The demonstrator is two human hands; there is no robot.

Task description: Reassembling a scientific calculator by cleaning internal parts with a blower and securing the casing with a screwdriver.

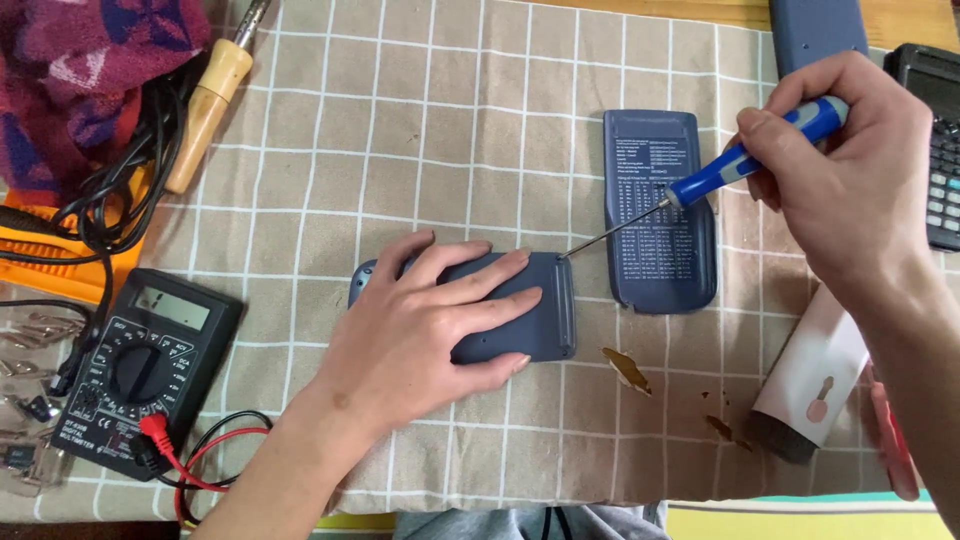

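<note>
Left hand presses flat on the face-down calculator mid-worktop; right hand clenches a blue screwdriver, tip at its corner; light, stiff, likely slippery plastic.

A home repair corner: a checked cloth covers the table, with a multimeter, a wooden-handled soldering iron and tangled cables alongside.

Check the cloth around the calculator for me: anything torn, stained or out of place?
Yes: the checked cloth has brown, ragged marks, like burns or tears, just right of the blue calculator body under the left hand, with smaller ones toward the white box. Its separate cover lies apart.
</note>
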